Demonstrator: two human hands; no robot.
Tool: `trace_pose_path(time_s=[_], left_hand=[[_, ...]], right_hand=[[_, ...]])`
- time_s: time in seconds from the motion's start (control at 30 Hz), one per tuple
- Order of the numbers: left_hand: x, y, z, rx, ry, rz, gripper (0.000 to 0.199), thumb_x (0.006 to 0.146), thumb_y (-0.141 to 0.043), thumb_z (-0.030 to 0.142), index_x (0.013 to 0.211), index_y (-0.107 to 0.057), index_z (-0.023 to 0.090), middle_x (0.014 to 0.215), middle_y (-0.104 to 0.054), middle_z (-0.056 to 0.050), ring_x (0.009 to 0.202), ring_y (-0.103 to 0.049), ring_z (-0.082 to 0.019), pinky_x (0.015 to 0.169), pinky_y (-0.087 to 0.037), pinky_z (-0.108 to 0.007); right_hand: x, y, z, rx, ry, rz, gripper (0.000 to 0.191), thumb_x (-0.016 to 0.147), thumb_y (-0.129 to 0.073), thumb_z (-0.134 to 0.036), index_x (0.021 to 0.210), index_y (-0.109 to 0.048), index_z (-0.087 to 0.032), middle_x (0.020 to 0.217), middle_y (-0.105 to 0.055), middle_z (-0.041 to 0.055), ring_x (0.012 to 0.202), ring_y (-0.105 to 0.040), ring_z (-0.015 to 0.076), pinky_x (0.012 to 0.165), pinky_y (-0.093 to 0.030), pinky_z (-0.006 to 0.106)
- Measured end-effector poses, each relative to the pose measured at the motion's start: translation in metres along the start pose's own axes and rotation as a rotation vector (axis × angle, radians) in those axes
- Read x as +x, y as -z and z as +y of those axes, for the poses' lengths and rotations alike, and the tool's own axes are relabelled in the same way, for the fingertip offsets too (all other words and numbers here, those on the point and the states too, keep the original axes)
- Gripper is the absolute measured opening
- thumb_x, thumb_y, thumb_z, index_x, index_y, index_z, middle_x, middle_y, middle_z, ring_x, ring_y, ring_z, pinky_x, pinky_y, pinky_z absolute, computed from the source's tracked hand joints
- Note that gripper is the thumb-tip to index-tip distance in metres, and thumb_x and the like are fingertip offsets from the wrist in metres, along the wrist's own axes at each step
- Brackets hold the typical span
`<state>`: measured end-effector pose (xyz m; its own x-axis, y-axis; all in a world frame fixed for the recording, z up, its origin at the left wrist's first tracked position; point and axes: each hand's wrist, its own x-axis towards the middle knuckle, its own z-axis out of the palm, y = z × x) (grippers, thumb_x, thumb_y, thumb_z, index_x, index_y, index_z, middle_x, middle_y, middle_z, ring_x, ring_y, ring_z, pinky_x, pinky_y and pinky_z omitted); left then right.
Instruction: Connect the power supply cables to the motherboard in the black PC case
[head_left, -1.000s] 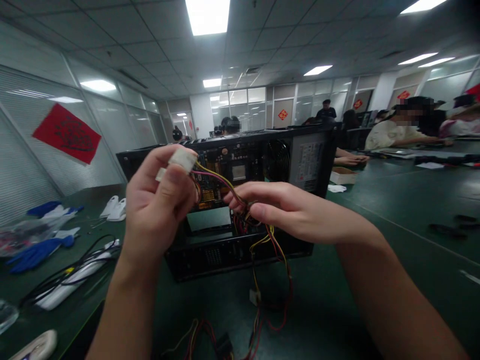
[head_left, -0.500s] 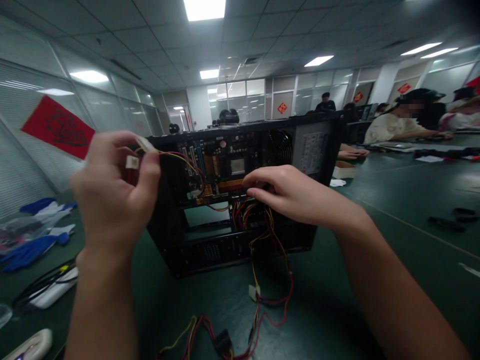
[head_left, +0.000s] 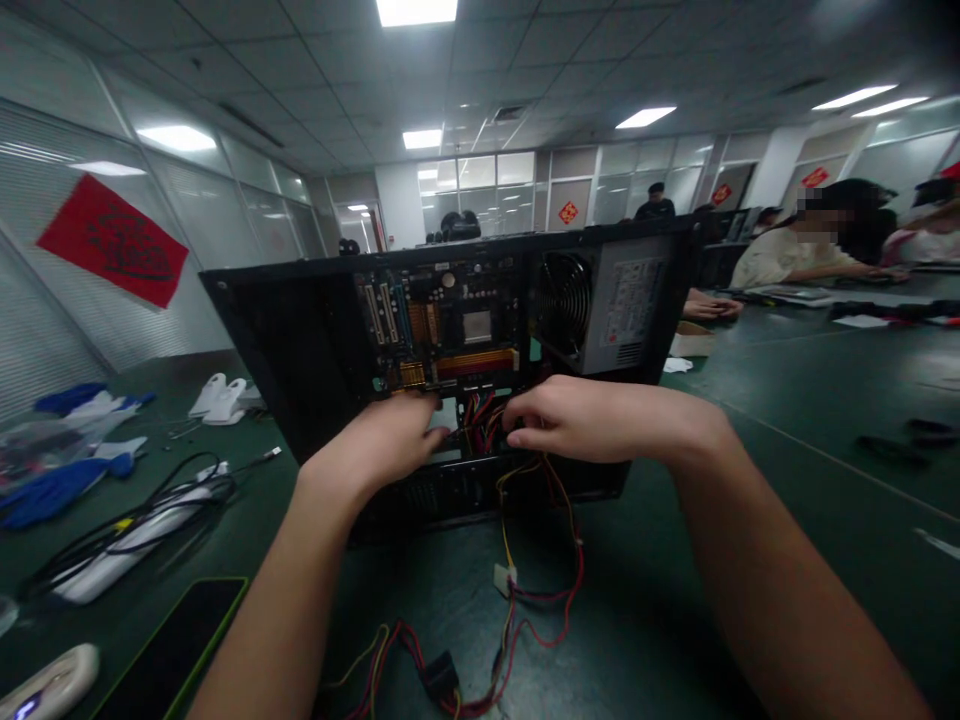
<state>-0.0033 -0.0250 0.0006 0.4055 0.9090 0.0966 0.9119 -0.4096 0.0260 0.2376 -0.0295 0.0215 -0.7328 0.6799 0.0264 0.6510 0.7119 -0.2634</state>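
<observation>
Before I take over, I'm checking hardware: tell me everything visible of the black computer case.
The black computer case looks like painted metal and stands on the green table, open side toward the wearer. Inside are a circuit board and, upper right, a labelled grey power supply with a round fan grille. Red and yellow wires bunch low inside and spill over its lower edge. The left hand and right hand reach in; exact contact is unclear.
</observation>
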Motion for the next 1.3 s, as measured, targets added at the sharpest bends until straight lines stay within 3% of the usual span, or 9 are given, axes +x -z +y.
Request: trace_pose_path(time_s=[0.17,0.33,0.5,0.7,0.83,0.97,1.1,1.2,1.3], left_hand=[[-0.011,-0.001,0.045,-0.231,-0.376,-0.306,0.037,0.094,-0.053,0.048,0.104,-0.074,0.02,0.096,-0.075,-0.008,0.088,-0.07,-0.023,0.081,-0.051,-0.03],[0.004,-0.043,0.082,-0.278,-0.564,-0.626,0.048,0.087,-0.059,0.06,0.101,-0.07,0.016,0.092,-0.073,-0.01,0.084,-0.069,-0.026,0.074,-0.053,-0.034],[0.012,-0.033,0.077,-0.742,-0.84,-0.982,0.012,0.086,-0.065,0.026,0.079,-0.057,0.02,0.101,-0.072,-0.006,0.104,-0.069,-0.022,0.093,-0.053,-0.03],[-0.033,0.029,0.039,-1.143,-0.519,-0.629,0.019,0.092,-0.06,0.035,0.079,-0.055,0.022,0.059,-0.061,-0.003,0.071,-0.072,-0.025,0.062,-0.058,-0.034],[-0.053,0.039,0.03,-1.388,-0.353,-0.198,0.028,0.088,-0.065,0.041,0.072,-0.058,0.019,0.052,-0.05,0.0,0.044,-0.053,-0.015,0.043,-0.049,-0.027],[-0.052,0.04,0.032,-1.493,-0.337,0.055,0.023,0.089,-0.065,0.036,0.076,-0.059,0.018,0.05,-0.04,0.004,0.038,-0.043,-0.009,0.033,-0.031,-0.017],[-0.045,0.043,0.035,-1.485,-0.369,0.198,0.026,0.089,-0.063,0.038,0.073,-0.054,0.019,0.048,-0.035,0.006,0.038,-0.037,-0.008,0.033,-0.03,-0.017],[-0.041,0.045,0.035,-1.486,-0.382,0.221,0.024,0.087,-0.064,0.037,0.074,-0.053,0.02,0.049,-0.034,0.006,0.04,-0.037,-0.008,0.036,-0.033,-0.018],[-0.04,0.047,0.035,-1.494,-0.383,0.233,0.021,0.083,-0.068,0.036,0.078,-0.055,0.02,0.052,-0.035,0.006,0.042,-0.036,-0.008,0.038,-0.034,-0.019]], right_hand=[[-0.005,0.005,0.007,0.077,-0.086,-0.185,0.035,0.099,-0.048,-0.039,0.103,-0.073,-0.016,0.071,-0.07,0.0034,0.057,-0.062,0.0144,0.05,-0.04,0.024],[-0.001,0.006,0.016,0.071,-0.022,-0.122,0.033,0.098,-0.051,-0.039,0.106,-0.075,-0.018,0.089,-0.075,0.0053,0.071,-0.066,0.0162,0.061,-0.045,0.024],[-0.006,0.01,0.015,0.078,0.069,-0.054,0.031,0.099,-0.051,-0.035,0.11,-0.075,-0.019,0.099,-0.076,0.0059,0.081,-0.067,0.018,0.071,-0.048,0.026],[-0.024,0.027,0.001,0.313,0.298,0.101,0.027,0.099,-0.053,-0.033,0.109,-0.075,-0.021,0.098,-0.075,0.0031,0.087,-0.069,0.018,0.078,-0.051,0.027],[-0.029,0.029,-0.005,0.444,0.372,0.241,0.027,0.096,-0.06,-0.033,0.115,-0.072,-0.02,0.101,-0.075,0.0044,0.092,-0.069,0.0196,0.081,-0.054,0.029],[-0.023,0.024,0.001,0.465,0.385,0.321,0.033,0.097,-0.054,-0.026,0.127,-0.065,-0.019,0.113,-0.072,0.0072,0.104,-0.067,0.0209,0.091,-0.055,0.034],[-0.015,0.022,0.007,0.41,0.355,0.468,0.033,0.095,-0.055,-0.022,0.126,-0.064,-0.019,0.123,-0.068,0.0085,0.11,-0.065,0.0212,0.094,-0.054,0.035],[-0.013,0.022,0.007,0.326,0.294,0.57,0.02,0.094,-0.057,-0.022,0.108,-0.069,-0.016,0.102,-0.071,0.0085,0.091,-0.067,0.0197,0.079,-0.054,0.03],[-0.014,0.021,0.001,0.353,0.252,0.43,0.024,0.098,-0.051,-0.026,0.114,-0.067,-0.015,0.076,-0.068,0.0021,0.064,-0.062,0.0139,0.061,-0.047,0.025]])
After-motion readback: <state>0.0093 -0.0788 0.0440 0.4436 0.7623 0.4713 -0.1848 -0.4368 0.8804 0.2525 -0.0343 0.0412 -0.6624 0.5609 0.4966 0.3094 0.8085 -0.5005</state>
